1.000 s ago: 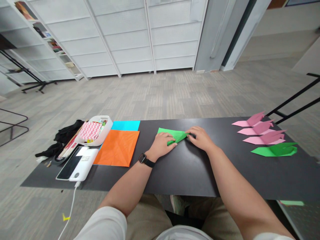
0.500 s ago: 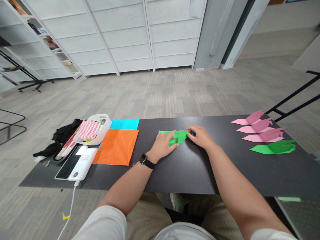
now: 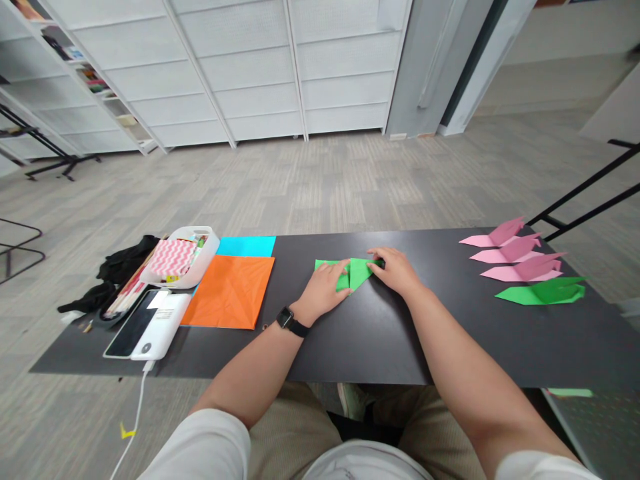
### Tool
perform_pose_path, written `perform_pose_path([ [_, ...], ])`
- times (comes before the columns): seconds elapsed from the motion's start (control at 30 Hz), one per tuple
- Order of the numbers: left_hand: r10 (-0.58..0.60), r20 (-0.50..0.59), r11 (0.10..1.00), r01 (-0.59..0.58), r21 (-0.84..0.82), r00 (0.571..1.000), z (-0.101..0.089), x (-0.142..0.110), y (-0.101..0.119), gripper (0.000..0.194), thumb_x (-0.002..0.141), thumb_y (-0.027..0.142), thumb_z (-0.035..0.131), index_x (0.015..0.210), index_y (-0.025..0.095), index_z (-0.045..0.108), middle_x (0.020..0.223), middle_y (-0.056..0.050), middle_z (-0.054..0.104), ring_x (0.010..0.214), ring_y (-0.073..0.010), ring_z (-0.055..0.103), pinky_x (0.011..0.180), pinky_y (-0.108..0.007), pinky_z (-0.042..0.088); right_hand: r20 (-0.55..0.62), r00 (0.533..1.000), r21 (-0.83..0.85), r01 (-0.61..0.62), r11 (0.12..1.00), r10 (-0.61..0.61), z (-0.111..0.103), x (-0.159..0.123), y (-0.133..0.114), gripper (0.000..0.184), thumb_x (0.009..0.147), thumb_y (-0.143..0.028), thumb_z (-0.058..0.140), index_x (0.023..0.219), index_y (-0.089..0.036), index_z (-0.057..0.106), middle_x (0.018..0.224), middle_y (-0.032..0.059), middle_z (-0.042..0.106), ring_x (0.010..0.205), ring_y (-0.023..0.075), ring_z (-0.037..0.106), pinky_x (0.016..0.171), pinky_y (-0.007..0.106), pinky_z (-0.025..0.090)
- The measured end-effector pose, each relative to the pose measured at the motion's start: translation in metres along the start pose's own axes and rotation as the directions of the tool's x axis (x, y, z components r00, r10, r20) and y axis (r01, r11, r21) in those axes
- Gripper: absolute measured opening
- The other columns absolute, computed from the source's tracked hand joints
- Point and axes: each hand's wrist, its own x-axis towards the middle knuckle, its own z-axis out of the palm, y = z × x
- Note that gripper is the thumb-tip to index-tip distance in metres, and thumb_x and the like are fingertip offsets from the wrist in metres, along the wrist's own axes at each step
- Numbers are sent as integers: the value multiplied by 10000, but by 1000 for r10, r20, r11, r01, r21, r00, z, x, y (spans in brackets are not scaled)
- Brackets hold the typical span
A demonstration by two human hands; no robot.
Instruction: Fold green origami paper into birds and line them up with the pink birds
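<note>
A partly folded sheet of green origami paper (image 3: 359,272) lies on the dark table in front of me. Across its left part rests my left hand (image 3: 324,285), thumb and fingers apart, pressing the paper down; a watch (image 3: 286,318) is on that wrist. At the paper's pointed right end, my right hand (image 3: 393,268) has its thumb and fingers closed on the tip. Part of the paper is hidden under the left fingers. Far to the right stand three pink folded paper figures (image 3: 525,268) in a row, with a green folded paper figure (image 3: 543,292) nearest me.
To the left lie an orange sheet (image 3: 233,293) and a blue sheet (image 3: 250,246). Beyond them are a white basket (image 3: 213,247) with a pink zigzag-patterned item, a phone (image 3: 133,327), a white power bank (image 3: 163,327) with its cable, and black cloth (image 3: 125,259).
A flap on the green paper now lies flatter, with a clear vertical edge near its middle. My right hand has shifted slightly left; the left hand stays on the paper.
</note>
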Motion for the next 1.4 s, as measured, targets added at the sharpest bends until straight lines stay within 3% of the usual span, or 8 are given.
perform_pose_path([
  [0.23,88,5,991,-88,103,996,4,-2,-6,364,961,362,763,1306,248,738,1358,-81,677,1278,-275,624,1173,-460,482,5,1000,-66,-27,997,27,4,2,-1,309,928,-265,706,1235,-250,728,1052,65,763,1024,289,672,969,452,474],
  [0.53,71,36,978,-76,192,997,3,-4,1,299,1012,408,678,1251,267,789,1528,-52,629,1340,-310,575,1202,-522,434,-8,998,-122,-62,991,61,9,2,-4,323,935,-295,680,1250,-260,746,1157,97,726,1150,316,641,1044,492,473],
  [0.77,90,98,984,-103,147,991,0,-3,0,358,1013,406,667,1316,232,743,1560,-42,623,1414,-282,553,1274,-468,376,-129,961,-146,-262,954,245,5,0,15,368,931,-381,675,1284,-297,737,1389,122,635,1359,378,544,1246,739,216],
  [0.87,70,87,985,-83,151,994,0,-3,0,394,1020,412,648,1361,224,710,1573,-51,611,1423,-287,550,1276,-472,372,-221,928,-119,-331,936,300,0,2,21,385,948,-364,615,1295,-246,731,1361,156,637,1342,373,555,1225,676,321],
  [0.93,49,78,986,-60,156,996,0,-3,0,414,1019,416,645,1384,229,692,1577,-57,606,1428,-292,547,1275,-485,369,-233,937,-83,-285,955,260,-2,3,19,416,954,-382,603,1316,-213,719,1338,171,642,1323,355,573,1191,581,417],
  [1.03,33,70,987,-44,155,997,0,-2,-1,409,1015,412,649,1384,239,689,1569,-56,613,1427,-294,548,1272,-493,369,-170,977,-63,-140,988,128,0,3,4,481,952,-435,624,1373,-212,686,1371,167,634,1340,340,578,1212,547,418],
  [1.13,33,61,988,-42,147,998,0,-2,0,383,1026,395,631,1369,238,697,1546,-55,632,1409,-283,560,1267,-487,378,-46,998,-107,-51,993,46,8,-2,-16,590,925,-476,670,1471,-260,615,1484,152,584,1441,374,512,1285,684,247],
  [1.4,38,39,987,-44,157,999,3,-2,0,402,995,480,691,1305,228,723,1528,-71,641,1394,-304,562,1248,-491,390,177,984,-189,17,982,17,21,-13,-34,929,856,-577,738,1661,-257,402,1704,176,384,1619,454,246,1279,758,143],
])
